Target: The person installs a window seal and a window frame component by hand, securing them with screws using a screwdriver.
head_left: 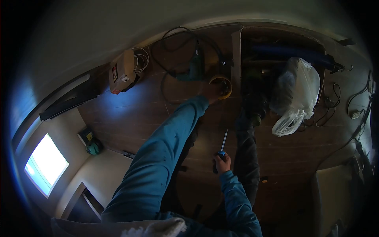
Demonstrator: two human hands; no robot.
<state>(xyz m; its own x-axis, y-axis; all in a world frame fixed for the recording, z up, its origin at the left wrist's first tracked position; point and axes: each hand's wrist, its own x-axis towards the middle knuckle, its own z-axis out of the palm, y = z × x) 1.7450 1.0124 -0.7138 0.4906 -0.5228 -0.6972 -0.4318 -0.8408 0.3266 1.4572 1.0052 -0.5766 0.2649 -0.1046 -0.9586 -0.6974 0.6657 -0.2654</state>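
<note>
My right hand [223, 162] is closed round the blue handle of a screwdriver [224, 139], whose long metal shaft points up and away from me. Stretched far forward, my left hand [210, 93] is at the near left rim of a round yellow container [230, 93]. Small dark items seem to lie in the container, but they are too dim to name. The left fingers are in shadow and partly hidden, so their grip does not show. Just beyond that hand, a green power drill [195, 68] with a long bit lies on the wooden floor [158, 114].
A cardboard box [122, 72] with a coiled white cable [141, 60] stands on the left. On the right are a white plastic bag [297, 94], a long dark blue object [292, 55] and black cords [333, 96]. A green object [94, 146] sits near the bright window [46, 165].
</note>
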